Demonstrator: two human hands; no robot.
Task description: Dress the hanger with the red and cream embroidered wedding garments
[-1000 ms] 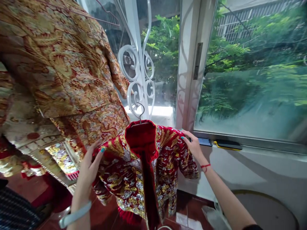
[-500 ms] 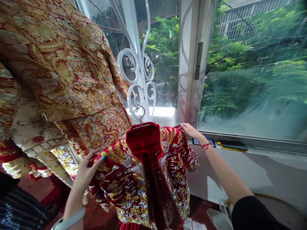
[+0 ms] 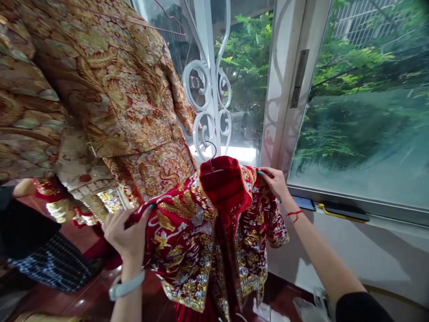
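L wrist: pale band (image 3: 129, 286) on.
R wrist: thin red cord (image 3: 294, 215); blk sleeve (image 3: 363, 306) farther up arm.
L hand (image 3: 125, 235): thumb + fingers pinching jacket fabric at pic-left shoulder.
R hand (image 3: 276, 182): thumb + fingertips pinching opp. shoulder, nr collar.
Red jacket (image 3: 187, 232): betw. both hands, front ctr, upright; gold/silver embr., front partly open, dk red lining visible.
Hanger (image 3: 215, 150): inside collar, metal hook up; overlaps scrollwork in view, contact can't tell.
Other person (image 3: 56, 264): far L, dk top, patterned lower garment; partly cut off.
Gold garment (image 3: 134, 85): hung L of jacket, dense pattern, long sleeve.
White scrollwork (image 3: 212, 67): vert., behind hanger.
Sill items: flat phone-like device (image 3: 303, 203), beside it dk item w/ yellow edge (image 3: 345, 211); both just beyond R hand.
Window (image 3: 362, 147): R side, grn foliage outside.
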